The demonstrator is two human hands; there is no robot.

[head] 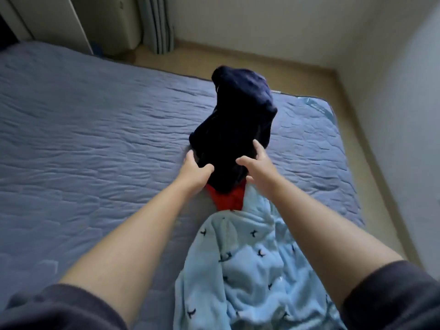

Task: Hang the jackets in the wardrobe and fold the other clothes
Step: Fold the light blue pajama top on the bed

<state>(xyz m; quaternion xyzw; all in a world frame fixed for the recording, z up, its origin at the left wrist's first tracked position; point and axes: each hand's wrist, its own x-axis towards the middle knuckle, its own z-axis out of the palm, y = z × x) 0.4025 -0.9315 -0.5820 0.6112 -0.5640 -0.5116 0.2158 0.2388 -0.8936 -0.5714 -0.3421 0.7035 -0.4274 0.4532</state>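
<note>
Nearest, a light-blue fleece garment [250, 270] w/ small dark bird prints is seen crumpled on the quilted blue bed cover [83, 139], between the two forearms. Just beyond it a red garment [226, 198] is partly buried, touching both the fleece and the dark pile above.

Further out, a navy garment [235, 125] is bunched in a tall heap. It is gripped at its near edge by the left hand [196, 169], fingers curled into the cloth. The right hand [256, 166] is laid on its right side w/ fingers spread; whether cloth is actually pinched there can't be told, prob. only contact.

Risks, as judged: if the navy piece is lifted, the red one could be dragged along, since it is overlapped. The far end sits near the bed's far edge, so it may slide onto the floor [262, 60]. Blur suggests haste; a one-sided grip would let it twist.
</note>
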